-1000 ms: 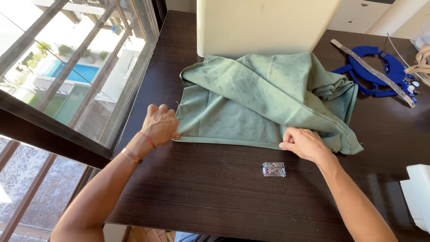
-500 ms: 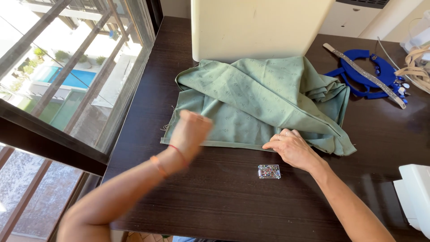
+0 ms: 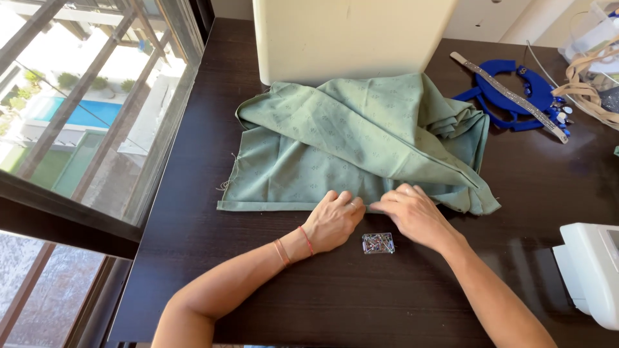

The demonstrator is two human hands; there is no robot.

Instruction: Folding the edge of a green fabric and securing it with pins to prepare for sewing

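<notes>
green patterned fabric [image 3: 335,154], hem pinched by left hand [image 3: 333,222] and right hand [image 3: 412,216] beside clear pin box [image 3: 378,243].

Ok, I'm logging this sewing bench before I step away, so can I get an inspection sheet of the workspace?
Surface: dark wooden table, bare along the near edge.
Job's things: green fabric, folded in loose layers; clear box of pins just below its hem.
Clutter: blue plastic piece with a studded strap across it; beige straps.
Hands: left hand and right hand meet at the hem.
Cables: thin wire at far right.
Surroundings: window at left; cream machine behind; white device at right.
</notes>
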